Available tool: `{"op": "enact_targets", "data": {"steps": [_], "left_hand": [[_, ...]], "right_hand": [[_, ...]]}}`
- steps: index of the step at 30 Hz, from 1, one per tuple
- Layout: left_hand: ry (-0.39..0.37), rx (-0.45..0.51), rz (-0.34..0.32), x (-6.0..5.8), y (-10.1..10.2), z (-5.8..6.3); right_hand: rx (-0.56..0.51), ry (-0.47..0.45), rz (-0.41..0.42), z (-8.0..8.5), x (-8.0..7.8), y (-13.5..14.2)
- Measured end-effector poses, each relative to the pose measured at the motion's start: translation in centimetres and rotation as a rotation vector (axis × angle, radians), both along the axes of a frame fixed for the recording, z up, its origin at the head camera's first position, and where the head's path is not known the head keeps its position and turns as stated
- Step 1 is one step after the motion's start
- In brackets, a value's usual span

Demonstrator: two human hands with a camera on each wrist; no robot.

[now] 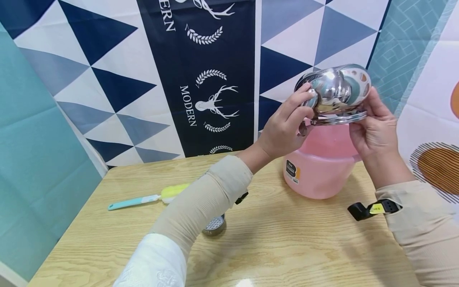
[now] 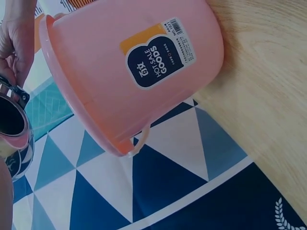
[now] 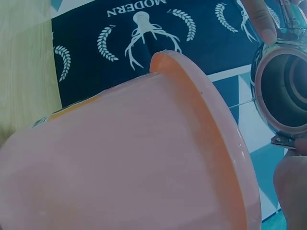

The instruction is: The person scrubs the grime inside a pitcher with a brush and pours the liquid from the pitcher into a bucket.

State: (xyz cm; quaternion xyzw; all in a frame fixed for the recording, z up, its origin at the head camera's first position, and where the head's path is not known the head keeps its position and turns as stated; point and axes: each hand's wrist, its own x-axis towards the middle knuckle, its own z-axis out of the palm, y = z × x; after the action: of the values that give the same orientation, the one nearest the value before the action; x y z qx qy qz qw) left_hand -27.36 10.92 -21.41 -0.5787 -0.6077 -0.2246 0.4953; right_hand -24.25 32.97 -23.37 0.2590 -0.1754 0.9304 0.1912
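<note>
A shiny steel teapot [image 1: 335, 89] is held tipped above the pink bucket [image 1: 317, 175]. My left hand [image 1: 285, 125] grips its left side, with fingers curled round a small rounded metal part. On the far side, my right hand [image 1: 376, 131] holds the other end of the pot. The right wrist view shows the pot's round mouth [image 3: 283, 91] and dark hollow inside at the right edge. In the left wrist view, my right hand [image 2: 18, 45] pinches a metal fitting beside the mouth. Part of the pot is hidden behind my fingers.
A small steel strainer [image 1: 215, 225] stands on the wooden table [image 1: 287, 247], partly behind my left forearm. A brush with a yellow head and turquoise handle [image 1: 132, 202] lies further left. A patterned cloth [image 1: 222, 59] hangs behind the table.
</note>
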Motion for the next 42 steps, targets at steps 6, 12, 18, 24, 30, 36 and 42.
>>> {"op": "enact_targets", "data": {"steps": [6,12,18,24,30,36,42], "left_hand": [[-0.154,0.089,-0.013,-0.4,-0.5,-1.0],[-0.329,0.175,-0.046,-0.8,-1.0,-1.2],[-0.621,0.239,-0.141,-0.8,-2.0,-0.3],[-0.776,0.300,-0.231,-0.5,-2.9,0.7],[-0.921,0.357,-0.253,0.0,-3.7,0.6],[-1.029,0.411,-0.353,0.8,-4.8,0.1],[-1.137,0.450,-0.332,1.9,-6.5,0.2]], "right_hand": [[0.230,-0.064,-0.080,0.0,0.7,-0.2],[0.507,-0.110,-0.157,0.1,1.3,-0.1],[0.771,-0.060,-0.194,0.4,1.8,0.6],[0.949,0.017,-0.245,1.1,2.2,0.6],[0.929,0.075,-0.211,1.3,2.7,-0.2],[0.929,0.113,-0.215,1.3,3.4,-1.2],[1.089,0.086,-0.433,1.5,4.3,-2.5]]}}
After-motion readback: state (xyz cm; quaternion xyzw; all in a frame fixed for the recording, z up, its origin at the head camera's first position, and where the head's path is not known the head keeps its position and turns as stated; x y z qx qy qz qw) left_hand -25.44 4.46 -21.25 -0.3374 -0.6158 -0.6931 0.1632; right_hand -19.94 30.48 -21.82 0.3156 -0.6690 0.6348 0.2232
